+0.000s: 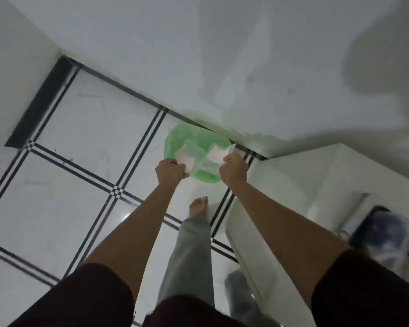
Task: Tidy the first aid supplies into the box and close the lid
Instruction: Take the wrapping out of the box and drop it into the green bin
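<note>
Both my arms reach out over a green round bin (204, 176) that stands on the floor against the wall. My left hand (171, 171) pinches a pale paper scrap (184, 159) above the bin. My right hand (233, 170) pinches another pale paper scrap (217, 154) over the bin's right side. More pale scraps lie inside the bin. A dark container with pale contents (387, 239) sits at the right edge, blurred; I cannot tell if it is the first aid box.
White floor tiles with black stripe borders (80, 142) spread to the left. A white wall (246, 55) runs behind the bin. A white counter or cabinet (293, 185) stands at the right. My bare foot (198, 206) and grey trouser leg are below the bin.
</note>
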`<action>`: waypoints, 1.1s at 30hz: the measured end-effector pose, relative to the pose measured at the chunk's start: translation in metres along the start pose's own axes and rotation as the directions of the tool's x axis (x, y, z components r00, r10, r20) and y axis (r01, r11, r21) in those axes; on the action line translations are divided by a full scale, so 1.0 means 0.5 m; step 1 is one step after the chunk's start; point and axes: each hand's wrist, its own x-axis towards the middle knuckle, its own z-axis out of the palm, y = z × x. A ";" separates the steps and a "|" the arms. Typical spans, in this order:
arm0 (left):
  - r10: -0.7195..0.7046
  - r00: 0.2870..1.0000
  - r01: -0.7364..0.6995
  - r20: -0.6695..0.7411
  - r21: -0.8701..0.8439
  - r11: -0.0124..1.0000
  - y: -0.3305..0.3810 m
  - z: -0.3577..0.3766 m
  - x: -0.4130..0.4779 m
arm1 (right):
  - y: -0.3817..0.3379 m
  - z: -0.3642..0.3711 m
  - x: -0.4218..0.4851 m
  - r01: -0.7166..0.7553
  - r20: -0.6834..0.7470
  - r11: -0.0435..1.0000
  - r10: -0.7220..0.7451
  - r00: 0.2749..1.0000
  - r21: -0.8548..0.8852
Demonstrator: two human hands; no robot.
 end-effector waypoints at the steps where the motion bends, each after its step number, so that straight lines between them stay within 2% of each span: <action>1: 0.003 1.000 -0.004 0.014 0.041 0.999 -0.005 0.008 0.033 | 0.009 0.033 0.028 -0.020 0.007 1.000 0.020 1.000 -0.012; 7: 0.023 0.997 -0.041 0.075 0.246 0.968 -0.032 0.091 0.247 | 0.070 0.199 0.221 -0.078 0.071 0.996 0.081 0.994 -0.045; 10: 0.050 0.993 -0.087 0.107 0.388 0.917 -0.074 0.118 0.275 | 0.119 0.245 0.244 -0.080 0.200 0.985 0.110 0.974 -0.153; 12: 0.086 0.986 -0.140 0.141 0.434 0.890 -0.101 0.122 0.255 | 0.145 0.248 0.225 -0.026 0.235 0.966 0.089 0.968 -0.258; 16: 0.227 0.954 -0.298 0.195 0.535 0.791 -0.101 0.115 0.168 | 0.158 0.196 0.156 0.193 0.250 0.908 -0.102 0.963 -0.373; 19: 0.317 0.924 -0.381 0.214 0.581 0.719 -0.046 0.108 0.103 | 0.142 0.124 0.114 0.376 0.268 0.815 -0.280 0.922 -0.441; 22: 0.407 0.885 -0.456 0.226 0.595 0.662 0.030 0.109 -0.011 | 0.125 0.019 0.050 0.472 0.220 0.730 -0.420 0.880 -0.494; 26: 0.549 0.794 -0.575 0.261 0.614 0.541 0.093 0.118 -0.219 | 0.102 -0.143 -0.092 0.542 0.111 0.702 -0.560 0.821 -0.461; 33: 0.781 0.541 -0.760 0.312 0.579 0.295 0.088 0.158 -0.609 | 0.179 -0.386 -0.370 0.561 -0.103 0.712 -0.652 0.751 -0.422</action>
